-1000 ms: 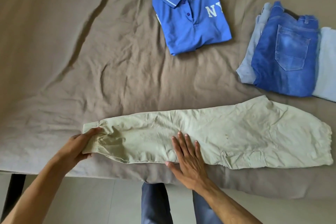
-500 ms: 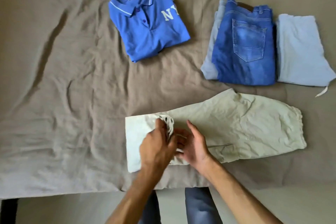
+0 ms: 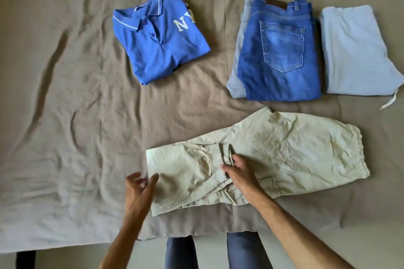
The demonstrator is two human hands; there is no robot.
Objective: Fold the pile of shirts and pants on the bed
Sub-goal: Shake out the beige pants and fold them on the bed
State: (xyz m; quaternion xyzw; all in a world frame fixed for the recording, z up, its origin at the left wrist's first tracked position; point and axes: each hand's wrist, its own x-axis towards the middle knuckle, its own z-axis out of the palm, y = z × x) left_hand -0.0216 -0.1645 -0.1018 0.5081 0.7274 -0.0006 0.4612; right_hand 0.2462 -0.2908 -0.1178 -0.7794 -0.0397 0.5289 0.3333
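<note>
Pale khaki pants [image 3: 284,150] lie near the bed's front edge, their leg end folded over onto the middle. My right hand [image 3: 240,172] rests on the folded cuff, fingers touching the hem. At the fold's left edge hovers my left hand [image 3: 140,185], fingers loosely spread and holding nothing. A folded blue polo shirt [image 3: 161,39] sits at the back. To its right lie folded blue jeans [image 3: 282,50] on a grey garment [image 3: 237,59], then a folded light blue garment [image 3: 354,50].
A wrinkled brown sheet [image 3: 65,116] covers the bed, with wide bare cloth on the left. The bed's front edge runs along the bottom, and my legs in blue trousers [image 3: 181,253] stand against it.
The pants went from stretched out full length to folded in half. My left hand carried the leg end rightward, then let go and drew back to the fold's left edge.
</note>
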